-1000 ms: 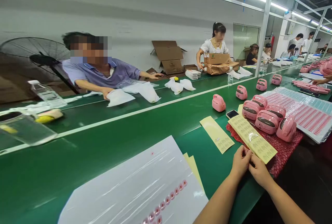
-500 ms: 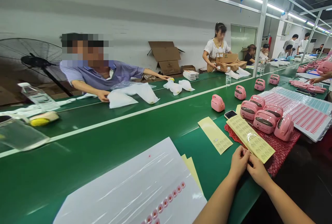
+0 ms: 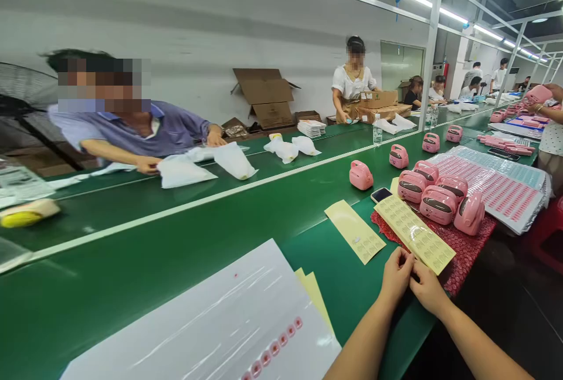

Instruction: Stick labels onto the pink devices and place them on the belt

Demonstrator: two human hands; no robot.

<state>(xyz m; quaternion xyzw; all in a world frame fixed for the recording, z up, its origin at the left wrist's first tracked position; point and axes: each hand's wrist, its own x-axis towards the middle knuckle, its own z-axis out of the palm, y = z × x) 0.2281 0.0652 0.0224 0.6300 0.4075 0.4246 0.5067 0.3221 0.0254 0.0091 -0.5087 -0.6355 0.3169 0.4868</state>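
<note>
Long green table (image 3: 158, 245) with a white stripe ran beside a grey wall (image 3: 185, 22). Left hand (image 3: 394, 271) and right hand (image 3: 427, 289): fingertips drawn together; whether anything was held between them could not be told. Glossy yellow sheet of printed labels (image 3: 416, 233): lay just beyond the hands, partly over red bubble wrap (image 3: 472, 251). Second yellow label sheet, mostly bare (image 3: 352, 227): lay left of the first. Rounded pink plastic cases (image 3: 470, 216): stood grouped to its right. Dark-screened phone (image 3: 380, 194): lay at its far end. Large white sheet with small pink stickers (image 3: 197, 321): lay near left. Co-worker in purple shirt (image 3: 176, 128): had one hand at a white bag (image 3: 185, 172).
</note>
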